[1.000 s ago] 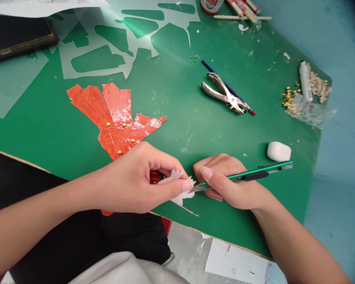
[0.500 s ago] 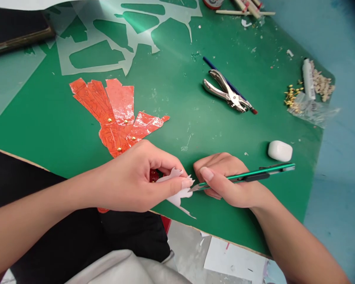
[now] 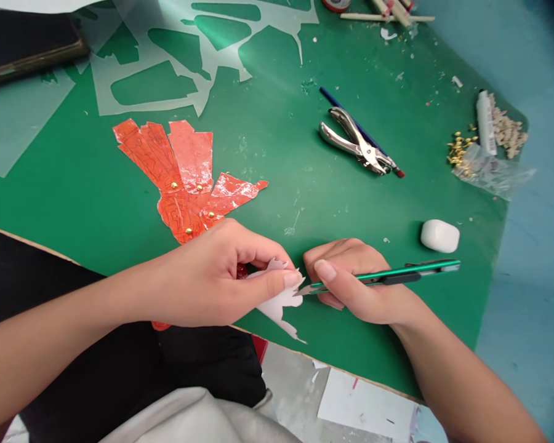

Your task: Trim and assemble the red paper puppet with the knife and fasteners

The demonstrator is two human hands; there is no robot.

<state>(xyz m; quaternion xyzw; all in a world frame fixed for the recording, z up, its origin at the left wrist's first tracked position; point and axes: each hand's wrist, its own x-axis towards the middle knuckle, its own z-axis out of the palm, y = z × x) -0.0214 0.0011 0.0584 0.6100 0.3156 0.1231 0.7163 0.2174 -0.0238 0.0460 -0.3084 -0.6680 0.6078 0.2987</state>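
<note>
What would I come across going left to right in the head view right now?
Dark flat object, orange jointed cutout, white paper piece, silver hole punch, white rounded object, white tube, pile of beige bits.

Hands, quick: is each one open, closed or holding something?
Left hand: closed, pinching the white cutout.
Right hand: closed, holding the green knife.

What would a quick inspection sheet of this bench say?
Surface: green tabletop, scraps scattered on it
Job items: white paper cutout; green utility knife, blade at its ragged edge
Clutter: orange jointed figure, silver hole punch, blue-handled paintbrush, gold-coloured fasteners, white rounded case, translucent cut-out sheet
Hands: left hand pinches the cutout; right hand grips the knife
Cables: nothing seen
Surroundings: blue surface at right; white paper beyond the tabletop's near edge
</note>
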